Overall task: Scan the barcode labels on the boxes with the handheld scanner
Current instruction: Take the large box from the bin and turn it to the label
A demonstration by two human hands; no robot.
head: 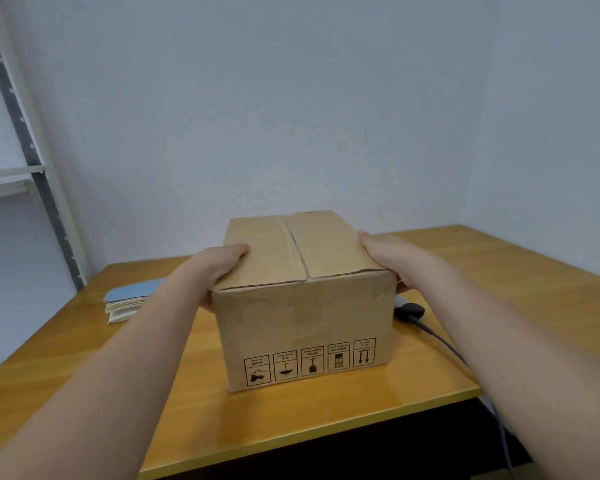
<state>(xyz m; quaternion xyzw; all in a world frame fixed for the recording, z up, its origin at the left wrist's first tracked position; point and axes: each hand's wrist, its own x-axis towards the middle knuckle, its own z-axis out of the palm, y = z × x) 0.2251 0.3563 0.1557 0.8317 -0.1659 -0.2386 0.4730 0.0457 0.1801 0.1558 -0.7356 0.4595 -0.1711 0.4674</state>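
A cardboard box [302, 296] stands on a wooden table [326, 410], close to the table's near edge. Its top flaps are closed and meet along a taped centre seam. The near face carries a row of five printed handling symbols along its lower edge; these symbols appear upside down. No barcode label can be made out on the faces in view.

The left hand [219, 268] lies against the box's left upper edge, thumb resting on the top panel. The remaining fingers run down the left side and are hidden behind the box, so their bend cannot be determined. The right hand [392, 261] lies against the right upper edge in a mirrored position, thumb along the top panel, fingers hidden down the right side. Both hands hold the box between them.

The black scanner [409, 310] lies on the table just to the right of the box, partly hidden by the right forearm. Its grey cable [444, 344] runs toward the table's near right edge and over it.

A stack of papers with a blue cover [127, 299] lies on the table to the left of the box, apart from it. A metal shelf frame [32, 157] stands against the wall at the far left.
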